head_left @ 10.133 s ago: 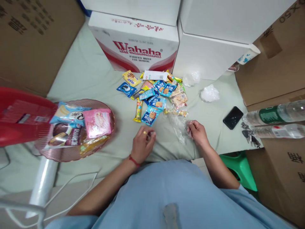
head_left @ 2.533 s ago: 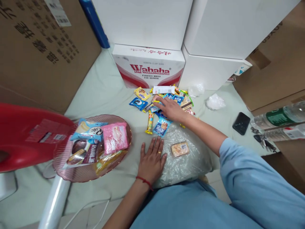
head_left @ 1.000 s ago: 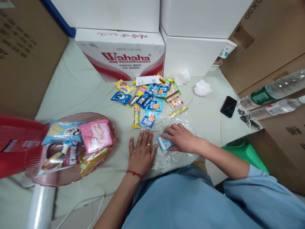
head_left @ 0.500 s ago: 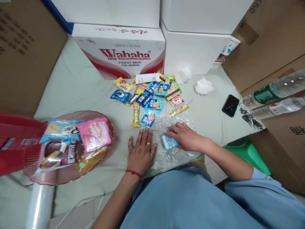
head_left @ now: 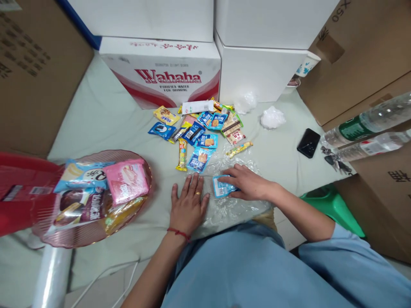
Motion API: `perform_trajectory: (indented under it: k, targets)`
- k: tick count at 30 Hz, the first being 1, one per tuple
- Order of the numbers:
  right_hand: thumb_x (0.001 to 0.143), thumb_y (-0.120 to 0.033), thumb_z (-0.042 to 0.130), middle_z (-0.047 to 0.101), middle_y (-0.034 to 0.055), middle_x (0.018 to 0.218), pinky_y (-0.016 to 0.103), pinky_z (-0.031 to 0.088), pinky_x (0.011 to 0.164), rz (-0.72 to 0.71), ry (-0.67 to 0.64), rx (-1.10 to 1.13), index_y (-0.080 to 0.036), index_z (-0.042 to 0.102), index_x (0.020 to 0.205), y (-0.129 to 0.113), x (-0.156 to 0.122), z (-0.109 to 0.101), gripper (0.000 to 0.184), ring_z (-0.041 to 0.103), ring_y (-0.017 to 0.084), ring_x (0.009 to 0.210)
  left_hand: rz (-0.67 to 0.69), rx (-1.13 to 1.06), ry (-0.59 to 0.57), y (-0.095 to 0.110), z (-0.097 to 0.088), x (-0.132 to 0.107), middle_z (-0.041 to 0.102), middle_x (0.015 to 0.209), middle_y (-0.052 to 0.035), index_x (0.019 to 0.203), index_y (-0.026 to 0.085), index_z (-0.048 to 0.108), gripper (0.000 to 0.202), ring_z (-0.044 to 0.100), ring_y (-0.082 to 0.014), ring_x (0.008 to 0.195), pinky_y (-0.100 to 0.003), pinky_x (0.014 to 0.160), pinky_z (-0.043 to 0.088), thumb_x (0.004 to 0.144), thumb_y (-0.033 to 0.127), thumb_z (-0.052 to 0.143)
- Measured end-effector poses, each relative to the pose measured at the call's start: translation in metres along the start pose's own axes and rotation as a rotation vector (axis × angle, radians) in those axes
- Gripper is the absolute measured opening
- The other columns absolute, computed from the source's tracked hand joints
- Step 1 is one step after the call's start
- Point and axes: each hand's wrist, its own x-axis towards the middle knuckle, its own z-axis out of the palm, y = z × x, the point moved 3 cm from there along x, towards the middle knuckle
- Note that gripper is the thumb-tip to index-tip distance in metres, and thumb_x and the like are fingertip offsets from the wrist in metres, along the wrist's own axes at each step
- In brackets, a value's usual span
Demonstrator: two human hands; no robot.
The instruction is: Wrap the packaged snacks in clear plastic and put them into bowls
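Note:
My right hand (head_left: 244,183) has its fingers curled over a small blue-and-white snack packet (head_left: 221,188), gripping its right end; the fingertips are partly hidden. Under that packet a clear plastic bag (head_left: 236,214) is spread, crinkled, on the cloth-covered table. My left hand (head_left: 188,203) lies flat, palm down and fingers spread, at the bag's left edge. Just beyond my hands is a loose pile of small wrapped snacks, among them a blue packet (head_left: 199,159), a yellow stick packet (head_left: 181,155) and another yellow stick packet (head_left: 239,149).
To the left stands a pink ribbed glass dish (head_left: 93,241) with larger snack packs. A white Wahaha carton (head_left: 167,85) borders the back. A black phone (head_left: 308,143), keys (head_left: 337,162) and plastic bottles (head_left: 356,128) are at the right. Crumpled white plastic (head_left: 272,117) lies near the boxes.
My right hand has shifted slightly left with the blue-and-white packet, and more of the packet's face now shows. My left hand stays flat in its place.

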Motion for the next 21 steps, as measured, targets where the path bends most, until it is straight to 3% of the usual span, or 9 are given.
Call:
perform_trajectory:
  k: [4, 7, 15, 21]
  targets:
    - [0.094, -0.034, 0.072, 0.058, 0.0170, 0.145, 0.049, 0.042, 0.101, -0.023, -0.034, -0.011, -0.021, 0.056, 0.150, 0.002, 0.002, -0.004, 0.060, 0.052, 0.033, 0.118, 0.010, -0.010, -0.001, -0.003, -0.001, -0.001, 0.038, 0.167, -0.0112, 0.162, 0.020, 0.039, 0.059, 0.037, -0.0301, 0.155, -0.061, 0.129, 0.011, 0.107, 0.041, 0.035]
    - [0.093, -0.039, 0.073, 0.058, 0.0165, 0.144, 0.049, 0.042, 0.101, -0.029, -0.037, -0.018, -0.022, 0.054, 0.152, 0.001, 0.002, -0.004, 0.064, 0.052, 0.033, 0.118, 0.019, -0.012, 0.002, -0.004, -0.001, -0.001, 0.041, 0.166, -0.0122, 0.162, 0.019, 0.039, 0.059, 0.039, -0.0302, 0.154, -0.060, 0.129, 0.013, 0.107, 0.040, 0.034]
    - [0.091, -0.032, 0.075, 0.060, 0.0167, 0.142, 0.048, 0.045, 0.099, 0.032, -0.006, -0.050, -0.020, 0.057, 0.149, -0.002, 0.006, -0.002, 0.061, 0.053, 0.033, 0.119, 0.030, 0.021, 0.030, -0.002, 0.001, -0.001, 0.043, 0.165, -0.0115, 0.158, 0.020, 0.046, 0.055, 0.041, -0.0303, 0.153, -0.061, 0.129, 0.009, 0.106, 0.038, 0.037]
    - [0.091, -0.034, 0.076, 0.060, 0.0182, 0.142, 0.047, 0.046, 0.105, 0.017, 0.097, 0.045, -0.017, 0.057, 0.147, 0.015, 0.012, -0.023, 0.062, 0.055, 0.032, 0.121, 0.040, 0.019, 0.049, -0.003, 0.003, -0.002, 0.041, 0.166, -0.0105, 0.159, 0.019, 0.044, 0.056, 0.041, -0.0303, 0.153, -0.060, 0.129, 0.010, 0.106, 0.037, 0.038]
